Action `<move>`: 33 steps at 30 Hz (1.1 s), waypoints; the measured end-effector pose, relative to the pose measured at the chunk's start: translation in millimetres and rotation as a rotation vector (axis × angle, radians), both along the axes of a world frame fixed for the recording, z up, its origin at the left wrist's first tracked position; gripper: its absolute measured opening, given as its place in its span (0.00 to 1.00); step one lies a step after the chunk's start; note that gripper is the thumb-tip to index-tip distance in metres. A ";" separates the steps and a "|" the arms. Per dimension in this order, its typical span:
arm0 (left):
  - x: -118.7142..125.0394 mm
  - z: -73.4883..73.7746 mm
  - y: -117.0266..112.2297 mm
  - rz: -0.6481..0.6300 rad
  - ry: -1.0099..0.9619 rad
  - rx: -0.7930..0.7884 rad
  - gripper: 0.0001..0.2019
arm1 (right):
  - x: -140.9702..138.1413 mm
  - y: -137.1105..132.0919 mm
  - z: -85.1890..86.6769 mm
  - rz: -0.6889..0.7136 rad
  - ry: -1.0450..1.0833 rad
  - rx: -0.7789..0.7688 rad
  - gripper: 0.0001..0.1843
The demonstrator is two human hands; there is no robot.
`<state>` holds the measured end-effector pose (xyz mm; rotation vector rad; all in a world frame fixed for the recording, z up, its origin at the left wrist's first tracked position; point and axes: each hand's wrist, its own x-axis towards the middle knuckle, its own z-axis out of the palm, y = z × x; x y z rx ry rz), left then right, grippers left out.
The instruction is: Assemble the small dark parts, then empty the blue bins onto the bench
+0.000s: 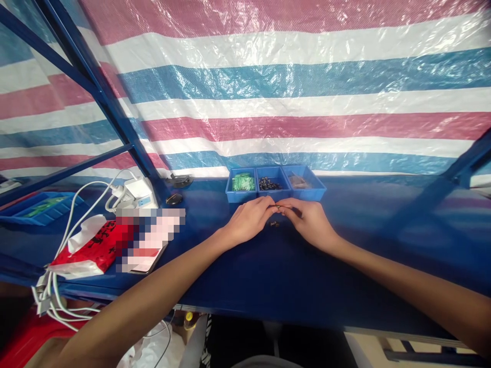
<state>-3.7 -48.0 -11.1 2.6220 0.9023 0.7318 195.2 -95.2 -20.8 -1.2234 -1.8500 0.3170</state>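
Observation:
My left hand (249, 221) and my right hand (309, 221) meet over the blue table (268, 266), just in front of three small blue bins. The fingertips of both hands pinch a tiny dark part (276, 207) between them. Another small dark piece (273, 224) lies on the table under the fingers. The left bin (241, 184) holds green parts, the middle bin (270, 184) holds small black parts, and the right bin (305, 182) holds brownish parts.
A red and white tissue pack (90, 248) and a blurred item lie at the left. A white charger (138, 193) with white cables sits behind them. A blue tray (42, 208) stands far left. A striped tarp (291, 92) backs the table, with blue frame bars.

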 end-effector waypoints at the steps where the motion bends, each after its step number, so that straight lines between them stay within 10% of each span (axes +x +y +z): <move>1: 0.4 0.6 -0.4 0.002 0.002 0.002 0.14 | -0.3 -0.3 0.5 0.006 -0.004 0.000 0.13; 21: -3.5 4.9 -2.1 -0.032 -0.051 0.113 0.06 | -0.5 0.3 3.7 0.065 0.117 -0.137 0.16; 33: -8.8 11.9 0.3 0.084 0.022 0.205 0.08 | 5.2 13.0 25.1 -0.046 -0.124 0.107 0.14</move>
